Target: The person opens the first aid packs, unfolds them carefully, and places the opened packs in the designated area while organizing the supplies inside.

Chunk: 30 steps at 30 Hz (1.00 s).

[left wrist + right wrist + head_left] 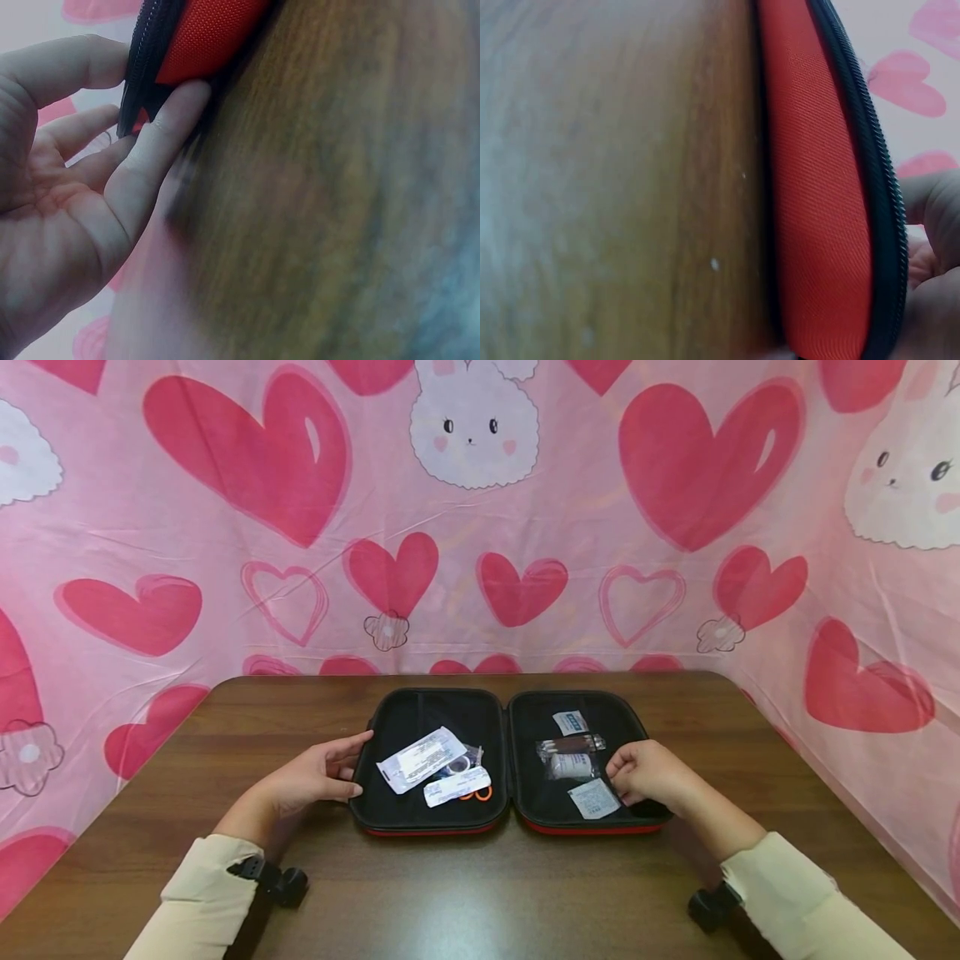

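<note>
A black-lined case with a red shell lies unfolded on the table. My left hand touches its left edge; in the left wrist view the thumb rests against the red side by the zipper. My right hand reaches into the right half, fingers curled down beside a square white packet; whether they pinch anything is hidden. Above that packet are a wrapped bandage roll, a clear packet of swab-like sticks and a small white-and-blue packet.
In the left half lie a long white packet, a smaller white packet and orange scissor handles, partly covered. A clear bag with a white roll sits between them. Pink heart-printed cloth hangs behind the wooden table.
</note>
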### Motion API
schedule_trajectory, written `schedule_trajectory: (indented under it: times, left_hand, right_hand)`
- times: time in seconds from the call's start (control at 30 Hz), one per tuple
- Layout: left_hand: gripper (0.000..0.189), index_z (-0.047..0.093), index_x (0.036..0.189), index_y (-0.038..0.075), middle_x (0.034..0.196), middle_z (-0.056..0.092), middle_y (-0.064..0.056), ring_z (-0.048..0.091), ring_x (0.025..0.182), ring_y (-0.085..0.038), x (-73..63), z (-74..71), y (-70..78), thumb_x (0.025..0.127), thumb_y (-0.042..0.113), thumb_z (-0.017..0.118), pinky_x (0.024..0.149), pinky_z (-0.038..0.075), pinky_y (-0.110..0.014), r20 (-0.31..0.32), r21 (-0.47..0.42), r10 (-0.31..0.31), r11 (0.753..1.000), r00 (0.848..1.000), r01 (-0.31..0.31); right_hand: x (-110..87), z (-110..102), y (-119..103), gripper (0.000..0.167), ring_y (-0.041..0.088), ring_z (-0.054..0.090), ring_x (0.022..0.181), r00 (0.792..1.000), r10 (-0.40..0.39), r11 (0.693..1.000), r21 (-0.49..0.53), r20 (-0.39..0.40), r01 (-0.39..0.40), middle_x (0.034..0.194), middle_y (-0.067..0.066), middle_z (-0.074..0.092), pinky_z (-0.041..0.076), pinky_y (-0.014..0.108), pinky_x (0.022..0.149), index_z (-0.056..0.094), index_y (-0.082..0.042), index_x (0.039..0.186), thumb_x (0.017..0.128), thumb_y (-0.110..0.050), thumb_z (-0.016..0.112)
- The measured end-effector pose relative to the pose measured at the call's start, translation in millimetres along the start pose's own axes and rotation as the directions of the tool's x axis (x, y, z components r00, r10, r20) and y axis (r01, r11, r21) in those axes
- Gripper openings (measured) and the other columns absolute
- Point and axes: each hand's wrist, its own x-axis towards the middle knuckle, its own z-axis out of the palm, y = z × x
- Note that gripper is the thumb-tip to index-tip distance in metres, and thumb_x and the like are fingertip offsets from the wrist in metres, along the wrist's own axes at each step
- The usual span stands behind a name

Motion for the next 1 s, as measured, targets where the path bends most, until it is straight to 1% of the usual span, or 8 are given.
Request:
schedule_trajectory:
  times: [0.13, 0.27, 0.47, 0.57, 0.7, 0.83, 0.93, 1.0]
  left_hand:
    - [0.09, 0.02, 0.155, 0.006, 0.149, 0.032, -0.032, 0.057, 0.115, -0.035, 0.3, -0.2, -0.3, 0.083, 0.002, 0.074, 0.086, 0.055, -0.038, 0.007, -0.005, 0.009, 1.0, 1.0, -0.009]
    - [0.088, 0.021, 0.155, 0.004, 0.145, 0.039, -0.032, 0.057, 0.115, -0.034, -0.1, 0.0, -2.2, 0.084, 0.003, 0.074, 0.084, 0.056, -0.037, -0.001, 0.006, 0.017, 1.0, 1.0, -0.017]
    - [0.082, 0.029, 0.151, 0.001, 0.139, 0.045, -0.031, 0.056, 0.115, -0.036, -2.7, 2.0, -4.6, 0.083, 0.005, 0.075, 0.082, 0.057, -0.039, -0.066, 0.032, 0.015, 0.999, 0.998, -0.013]
    - [0.08, 0.033, 0.149, -0.001, 0.139, 0.047, -0.031, 0.058, 0.112, -0.035, -5.6, 3.3, -4.6, 0.083, 0.007, 0.076, 0.079, 0.057, -0.04, -0.107, 0.036, 0.016, 0.999, 0.994, -0.012]
    - [0.076, 0.038, 0.147, -0.002, 0.135, 0.051, -0.03, 0.059, 0.109, -0.033, -10.2, 4.0, -3.5, 0.083, 0.012, 0.078, 0.076, 0.058, -0.039, -0.164, 0.056, 0.019, 0.998, 0.986, -0.01]
    - [0.072, 0.043, 0.143, -0.005, 0.135, 0.051, -0.029, 0.057, 0.109, -0.034, -15.1, 4.5, -1.9, 0.083, 0.011, 0.078, 0.075, 0.058, -0.039, -0.212, 0.068, 0.055, 0.997, 0.976, -0.042]
    - [0.068, 0.046, 0.14, -0.006, 0.134, 0.052, -0.028, 0.057, 0.109, -0.034, -20.2, 4.1, -0.7, 0.082, 0.011, 0.078, 0.075, 0.058, -0.037, -0.256, 0.101, 0.088, 0.993, 0.963, -0.064]
    - [0.065, 0.048, 0.138, -0.006, 0.132, 0.053, -0.027, 0.058, 0.107, -0.032, -23.9, 3.6, 0.4, 0.083, 0.011, 0.078, 0.075, 0.058, -0.035, -0.288, 0.13, 0.106, 0.989, 0.952, -0.071]
  right_hand:
    - [-2.8, -5, 0, 0.006, 0.02, 0.064, 0.066, 0.999, -0.034, 0.999, -0.019, 0.025, 0.034, 0.074, 0.008, 0.063, 0.059, 0.036, 0.061, 0.062, 0.009, 0.089, 0.084, 0.009, 0.062]
    - [-6.4, -9, 2, 0.008, 0.021, 0.065, 0.069, 0.996, -0.089, 0.994, -0.058, 0.031, 0.091, 0.077, 0.01, 0.065, 0.059, 0.036, 0.062, 0.062, 0.009, 0.092, 0.085, 0.008, 0.066]
    - [-10.9, -16, 7, 0.015, 0.021, 0.064, 0.07, 0.981, -0.192, 0.972, -0.141, -0.01, 0.189, 0.081, 0.008, 0.065, 0.058, 0.031, 0.059, 0.065, 0.005, 0.094, 0.082, 0.002, 0.073]
    - [-13.3, -20, 9, 0.018, 0.02, 0.063, 0.068, 0.975, -0.216, 0.965, -0.165, -0.045, 0.206, 0.081, 0.007, 0.065, 0.057, 0.029, 0.059, 0.066, 0.003, 0.095, 0.081, -0.002, 0.076]
    - [-16.7, -26, 11, 0.021, 0.02, 0.062, 0.069, 0.972, -0.219, 0.962, -0.185, -0.09, 0.2, 0.081, 0.006, 0.066, 0.056, 0.028, 0.061, 0.066, 0.001, 0.097, 0.082, -0.007, 0.077]
    - [-21.1, -33, 13, 0.022, 0.021, 0.062, 0.071, 0.97, -0.211, 0.965, -0.183, -0.123, 0.187, 0.084, 0.007, 0.066, 0.056, 0.028, 0.062, 0.066, 0.001, 0.099, 0.082, -0.009, 0.077]
    - [-25.1, -37, 15, 0.022, 0.02, 0.062, 0.071, 0.965, -0.213, 0.964, -0.192, -0.154, 0.182, 0.085, 0.007, 0.066, 0.056, 0.028, 0.062, 0.066, 0.001, 0.099, 0.082, -0.009, 0.077]
    - [-27.8, -41, 16, 0.022, 0.019, 0.062, 0.071, 0.96, -0.217, 0.961, -0.211, -0.178, 0.178, 0.086, 0.007, 0.067, 0.055, 0.027, 0.061, 0.066, 0.0, 0.099, 0.083, -0.011, 0.077]
